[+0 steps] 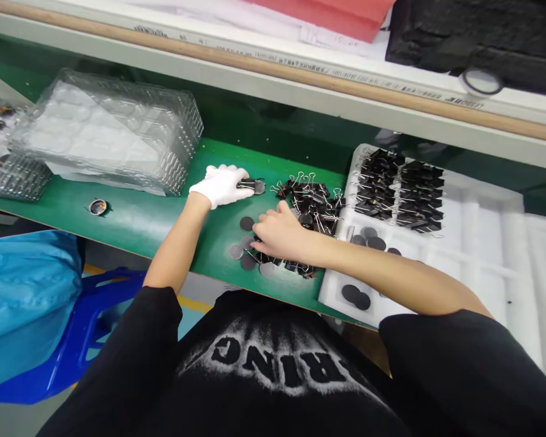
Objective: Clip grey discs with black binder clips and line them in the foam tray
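Observation:
My left hand (225,185), in a white glove, is closed around a black binder clip (246,184). A grey round disc (259,187) shows at the clip's far end. My bare right hand (279,232) is lowered over the bench with its fingers curled in beside several loose discs (248,261), some grey and some black. Its fingertips are partly hidden, and what they pinch, if anything, I cannot make out. Just beyond and under this hand lies a heap of black binder clips (310,197) with silver wire handles.
On the right, a white foam tray (468,206) bears rows of binder clips (398,191) and some black discs (355,296). Stacked clear plastic trays (177,142) stand at the left, near a small round part (98,207). A shelf edge (273,57) runs above the green bench (136,212).

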Available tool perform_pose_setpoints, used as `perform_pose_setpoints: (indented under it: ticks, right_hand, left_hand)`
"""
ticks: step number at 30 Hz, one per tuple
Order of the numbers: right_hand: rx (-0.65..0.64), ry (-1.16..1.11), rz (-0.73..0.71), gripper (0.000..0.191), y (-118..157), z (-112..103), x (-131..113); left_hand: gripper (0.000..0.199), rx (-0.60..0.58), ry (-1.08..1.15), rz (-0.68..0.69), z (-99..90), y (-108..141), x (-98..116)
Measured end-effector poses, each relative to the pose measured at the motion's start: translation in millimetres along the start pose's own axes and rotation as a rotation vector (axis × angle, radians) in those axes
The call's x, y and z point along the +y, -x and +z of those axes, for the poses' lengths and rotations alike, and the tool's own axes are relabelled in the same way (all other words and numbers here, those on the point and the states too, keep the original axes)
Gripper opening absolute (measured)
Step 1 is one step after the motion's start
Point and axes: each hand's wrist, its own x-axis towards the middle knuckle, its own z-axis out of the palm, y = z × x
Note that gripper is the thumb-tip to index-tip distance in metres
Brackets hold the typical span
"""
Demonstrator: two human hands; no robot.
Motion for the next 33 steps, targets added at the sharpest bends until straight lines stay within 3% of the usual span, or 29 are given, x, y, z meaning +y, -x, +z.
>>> perform_pose_setpoints:
  ticks: [2,5,8,11,14,18,23,26,29,31,33]
  right_hand:
    - [-0.034,-0.001,0.005,0.028,-1.8,6.6,-6.3]
    - [0.031,-0.002,0.022,0.033,-1.6,2.1,2.2]
    - [0.150,0.015,0.064,0.038,2.9,-13.2,22.4]
    - [0.323,0.029,0.085,0.043,-7.9,-22.9,52.7]
    - [0.432,0.038,0.005,0.047,-42.3,-20.8,89.9]
    - [0.342,0.074,-0.195,0.043,-88.7,-14.6,130.3]
    - [0.312,0.026,-0.282,0.035,-97.4,-22.7,140.3]
    - [0.455,-0.199,-0.069,0.049,-108.2,-25.4,123.6]
    - [0.596,-0.460,0.391,0.058,-141.1,-16.6,100.5]
    - [0.610,-0.512,0.656,0.064,-165.9,-6.8,88.6]
    - [0.598,-0.494,0.784,0.069,-183.6,2.6,82.4]
  left_hand:
    - [0.063,-0.047,-0.062,0.078,1.7,-2.5,-3.3]
    - [0.071,0.012,-0.114,0.144,8.8,-11.8,-2.1]
    - [0.058,0.042,-0.118,0.172,15.6,-18.2,-2.5]
    - [0.051,0.086,-0.106,0.101,17.2,-18.4,-13.3]
    - [0.053,0.157,-0.085,-0.029,15.0,-13.4,-29.1]
    - [0.052,0.179,-0.070,-0.097,11.5,-3.2,-38.9]
    - [0.047,0.084,-0.095,-0.080,9.0,2.7,-33.7]
    - [0.047,0.068,-0.089,-0.060,8.6,2.3,-30.9]
    - [0.046,0.064,-0.086,-0.046,8.8,2.6,-30.4]
    - [0.045,0.056,-0.078,-0.041,8.8,3.4,-31.3]
    - [0.044,0.050,-0.064,-0.036,8.6,3.8,-32.8]
